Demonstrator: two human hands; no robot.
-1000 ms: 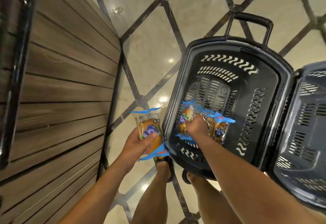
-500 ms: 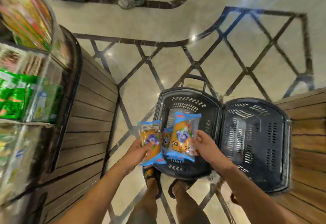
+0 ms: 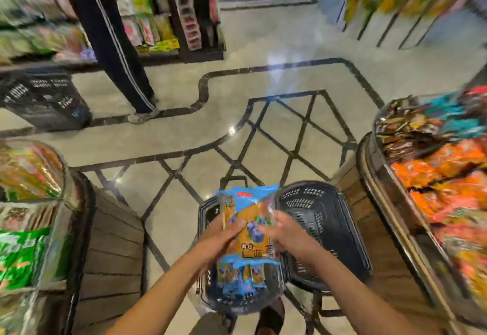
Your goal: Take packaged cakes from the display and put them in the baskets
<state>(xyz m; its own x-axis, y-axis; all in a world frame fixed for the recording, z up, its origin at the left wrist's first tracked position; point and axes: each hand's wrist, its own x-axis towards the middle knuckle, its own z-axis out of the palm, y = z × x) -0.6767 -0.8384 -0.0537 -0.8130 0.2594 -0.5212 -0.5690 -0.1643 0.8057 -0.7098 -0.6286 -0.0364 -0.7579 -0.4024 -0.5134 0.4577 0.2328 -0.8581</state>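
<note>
Both hands hold blue-and-orange packaged cakes together above the left black basket on the floor. My left hand grips the packs from the left, my right hand grips them from the right. More blue cake packs lie in the left basket below. The right black basket stands beside it, and nothing shows inside it.
A wood-panelled display with snack bins stands to my left, and another with orange and dark packets to my right. A person's legs and a black crate are ahead on the left. Shelves line the back.
The camera view has lifted from the floor toward the aisle. My hands have come together, joining the left pack with the right one above the left basket.
</note>
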